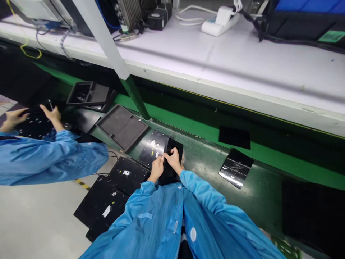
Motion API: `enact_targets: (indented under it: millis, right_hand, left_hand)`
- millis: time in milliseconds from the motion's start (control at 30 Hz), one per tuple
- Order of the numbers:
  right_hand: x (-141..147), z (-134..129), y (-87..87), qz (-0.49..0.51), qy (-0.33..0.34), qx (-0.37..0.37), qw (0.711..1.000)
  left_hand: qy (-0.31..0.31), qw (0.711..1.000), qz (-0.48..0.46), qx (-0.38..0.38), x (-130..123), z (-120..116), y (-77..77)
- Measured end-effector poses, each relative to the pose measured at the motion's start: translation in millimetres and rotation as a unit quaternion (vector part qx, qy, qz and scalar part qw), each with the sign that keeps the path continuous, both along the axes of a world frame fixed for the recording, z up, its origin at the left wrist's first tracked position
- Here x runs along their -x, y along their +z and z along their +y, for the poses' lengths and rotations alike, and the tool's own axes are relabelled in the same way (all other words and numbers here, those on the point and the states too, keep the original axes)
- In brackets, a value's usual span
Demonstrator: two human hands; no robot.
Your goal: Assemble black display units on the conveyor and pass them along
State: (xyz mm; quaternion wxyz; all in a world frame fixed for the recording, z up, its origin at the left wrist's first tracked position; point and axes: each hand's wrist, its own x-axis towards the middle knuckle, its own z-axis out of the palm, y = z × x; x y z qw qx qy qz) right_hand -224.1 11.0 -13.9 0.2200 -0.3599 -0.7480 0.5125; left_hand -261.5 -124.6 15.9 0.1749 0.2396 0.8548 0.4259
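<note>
A black rectangular frame-like part [178,144] lies in front of my body at the bench edge. My left hand [156,169] is closed at the part's left side, with thumb and fingertips pressed together. My right hand [174,160] reaches over the part, its thumb and forefinger bent toward the left fingertips. The fingertips of both hands nearly meet, and whatever is pinched there is too small to make out. Just left of the part lies a dark panel [147,149] with white and yellow labels.
Left of me, black panels [129,174] lie at the bench edge, and an empty-looking grey tray [122,126] sits beyond. A co-worker's hands [54,116] are at far left. A glossy black sheet [236,167] lies to the right. A green-white post [118,61] supports the white shelf [242,64].
</note>
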Motion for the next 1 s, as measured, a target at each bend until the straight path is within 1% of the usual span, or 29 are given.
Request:
enact_targets:
  millis: [67, 133, 233, 300, 367, 433, 500, 567, 667, 800, 900, 967, 1000]
  right_hand:
    - [1, 2, -1.8, -0.015, 0.019, -0.025, 0.999]
    - [2, 0, -1.4, -0.051, 0.041, -0.070, 0.995]
    - [3, -8, 1.9, -0.128, 0.070, -0.157, 0.977]
    - [3, -14, 4.4, -0.171, 0.088, -0.206, 0.959]
    - [3, -18, 6.0, -0.200, 0.104, -0.235, 0.945]
    - [5, -18, 6.3, -0.219, 0.127, -0.236, 0.938]
    - [6, -16, 6.0, -0.230, 0.142, -0.220, 0.937]
    - [7, -14, 6.6, -0.230, 0.138, -0.211, 0.940]
    - [3, -13, 11.7, -0.194, 0.126, -0.224, 0.947]
    - [-7, -14, 27.3, -0.144, 0.111, -0.221, 0.958]
    - [-15, -15, 43.1, -0.134, 0.074, -0.221, 0.963]
    - [-22, -11, 53.2, -0.135, 0.045, -0.212, 0.967]
    - [-27, -7, 57.3, -0.135, 0.028, -0.196, 0.971]
  left_hand:
    - [-0.003, 0.999, 0.017, 0.042, 2, 2, -1.5]
    - [0.007, 0.996, 0.018, 0.085, 4, 2, -3.3]
    - [0.021, 0.991, -0.008, 0.128, 8, 0, -8.1]
    - [0.032, 0.991, -0.026, 0.131, 11, -3, -13.7]
    - [0.051, 0.991, -0.047, 0.113, 14, -6, -21.3]
    - [0.075, 0.990, -0.072, 0.095, 16, -8, -29.6]
    - [0.096, 0.987, -0.094, 0.092, 17, -8, -36.6]
    - [0.109, 0.984, -0.105, 0.098, 19, -8, -41.0]
    - [0.118, 0.983, -0.101, 0.102, 22, -10, -43.1]
    - [0.134, 0.983, -0.075, 0.099, 22, -11, -43.6]
    - [0.163, 0.977, -0.035, 0.132, 23, -7, -43.6]
    - [0.183, 0.971, 0.006, 0.157, 30, -6, -43.3]
    - [0.187, 0.968, 0.026, 0.162, 37, -6, -43.3]
